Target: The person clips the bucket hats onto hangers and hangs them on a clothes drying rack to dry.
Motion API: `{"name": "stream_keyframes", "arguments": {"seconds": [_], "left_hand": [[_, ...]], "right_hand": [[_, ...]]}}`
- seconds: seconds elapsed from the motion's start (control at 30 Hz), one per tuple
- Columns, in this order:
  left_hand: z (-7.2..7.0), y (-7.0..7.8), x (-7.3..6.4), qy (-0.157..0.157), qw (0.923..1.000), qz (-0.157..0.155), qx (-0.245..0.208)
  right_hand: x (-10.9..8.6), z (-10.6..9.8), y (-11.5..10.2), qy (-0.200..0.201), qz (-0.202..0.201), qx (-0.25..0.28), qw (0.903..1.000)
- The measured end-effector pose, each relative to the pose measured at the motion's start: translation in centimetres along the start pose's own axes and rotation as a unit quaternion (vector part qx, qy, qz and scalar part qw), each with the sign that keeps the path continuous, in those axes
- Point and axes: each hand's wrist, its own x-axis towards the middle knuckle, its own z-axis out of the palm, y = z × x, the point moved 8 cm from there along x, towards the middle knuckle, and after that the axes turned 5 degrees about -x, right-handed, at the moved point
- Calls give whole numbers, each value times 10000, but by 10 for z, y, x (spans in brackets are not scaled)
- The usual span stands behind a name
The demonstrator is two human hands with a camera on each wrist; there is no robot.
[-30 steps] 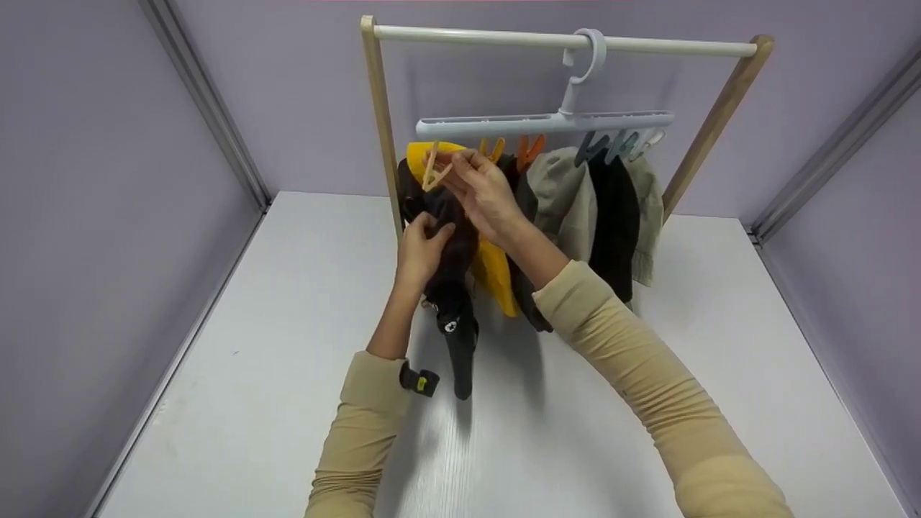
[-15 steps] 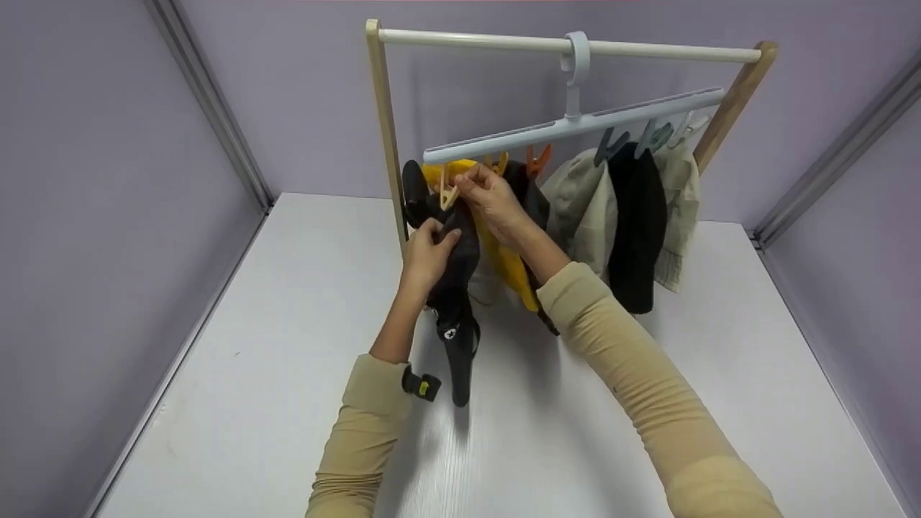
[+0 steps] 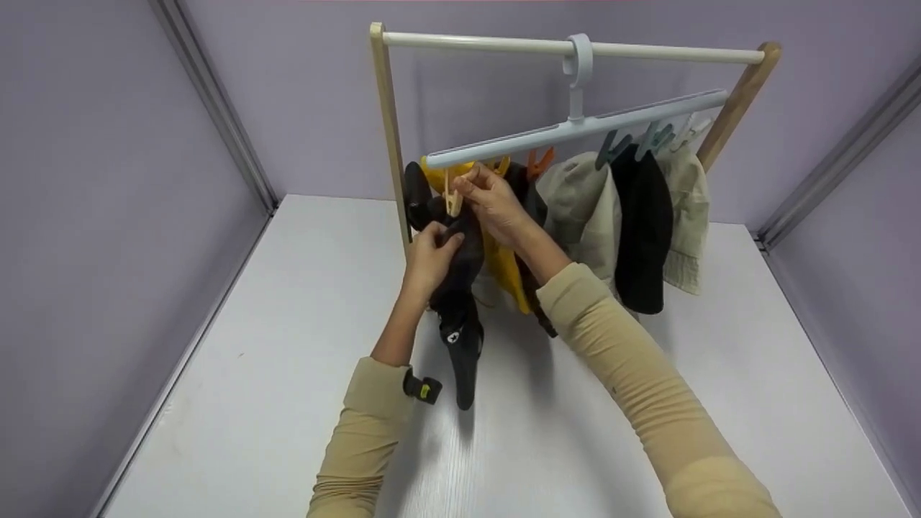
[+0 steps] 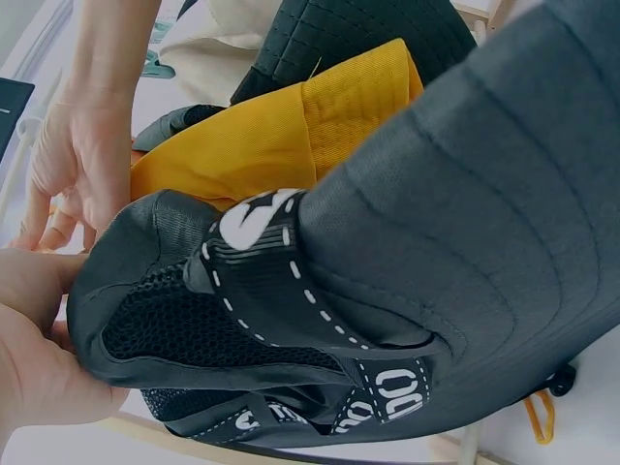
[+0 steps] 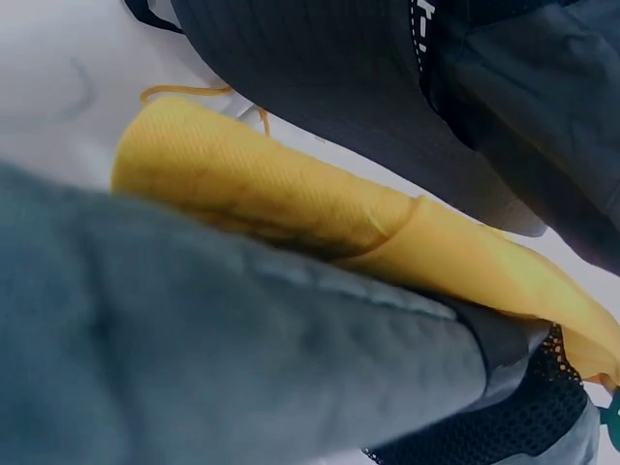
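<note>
A black bucket hat (image 3: 460, 266), with mesh and a white-printed strap, hangs at the hanger's left end. My left hand (image 3: 429, 262) pinches its upper edge; in the left wrist view the thumb and fingers (image 4: 44, 358) grip the fabric beside the mesh. Just above, my right hand (image 3: 495, 205) pinches a cream clothespin (image 3: 453, 201) under the pale blue hanger (image 3: 518, 142). The clothespin's lower end meets the hat's top edge; whether it grips the fabric cannot be told. The right wrist view shows a yellow hat (image 5: 271, 184) but not the hand.
A wooden-legged rack with a white rod (image 3: 489, 43) carries the hanger. More hats hang from clips to the right: a beige hat (image 3: 579, 194), a black hat (image 3: 642, 230) and a light beige hat (image 3: 687, 216). An orange clip (image 3: 540, 164) sits near the middle. Below lies a white tabletop (image 3: 288, 360).
The hanger has turned, its left end lower and its right end higher and farther right. My right hand has lowered the clothespin to the black hat's edge, and its spread legs now look closer together.
</note>
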Motion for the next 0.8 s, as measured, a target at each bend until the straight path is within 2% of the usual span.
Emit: {"name": "stream_keyframes", "arguments": {"seconds": [0.17, 0.37, 0.6, 0.8], "left_hand": [[0, 2, 0, 20, 9998, 111, 178], [-1, 6, -1, 107, 9992, 349, 177], [-1, 2, -1, 60, 9993, 246, 285], [-1, -1, -2, 18, 9996, 158, 252]], "right_hand": [[0, -1, 1, 8, 165, 25, 9999], [2, -2, 6, 191, 709, 250, 9970], [0, 0, 6, -249, 1060, 266, 9937], [-1, 3, 6, -427, 1044, -191, 9934]]}}
